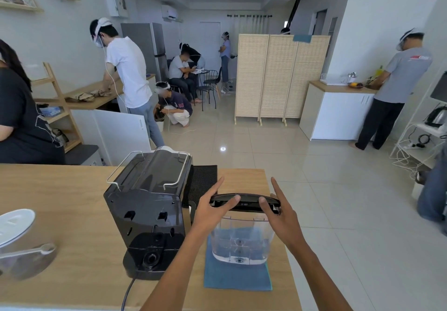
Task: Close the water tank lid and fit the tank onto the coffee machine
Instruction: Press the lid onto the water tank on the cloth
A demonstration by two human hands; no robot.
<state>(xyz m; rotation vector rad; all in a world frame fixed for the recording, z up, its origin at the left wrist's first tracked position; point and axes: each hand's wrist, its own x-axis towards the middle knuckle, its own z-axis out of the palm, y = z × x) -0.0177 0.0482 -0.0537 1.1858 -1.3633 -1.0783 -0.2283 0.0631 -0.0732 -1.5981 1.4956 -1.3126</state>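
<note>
Your left hand (212, 210) and right hand (280, 211) each pinch one end of the black lid (244, 200), thumbs on its near face, forefingers stretched out past it, other fingers loosely spread; that grip keeps the lid level over the mouth of the clear water tank (240, 240), which it has not yet shut. The tank stands upright on a blue cloth (237, 277), likely to catch drips. At your 9 o'clock, just beside it, the coffee machine (147, 204) shows its open back and base socket, ready to take the tank. Mind the table edge (289, 250) near the cloth at 3 o'clock; the gap towards the machine looks clear
</note>
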